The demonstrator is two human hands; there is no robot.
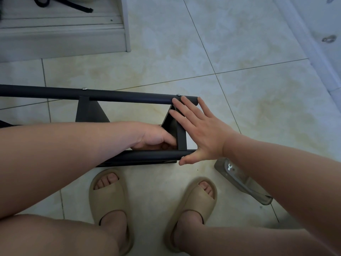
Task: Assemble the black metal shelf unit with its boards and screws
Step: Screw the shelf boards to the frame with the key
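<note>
Sideways, shelf frame (129,97) lying left-right, right hand (201,133) at its end

The black round-tube shelf frame (129,98) is painted metal, matt and smooth under my right hand (201,133); its small round screw heads (84,88) are bare, shiny metal. The pale marbled floor tiles (184,61) look glazed and glossy. My beige slide slippers (108,198) are matt, smooth foam or rubber. The small see-through bag (238,182) is cloudy, thin plastic, with a bright metal spanner (229,166) inside.
</note>
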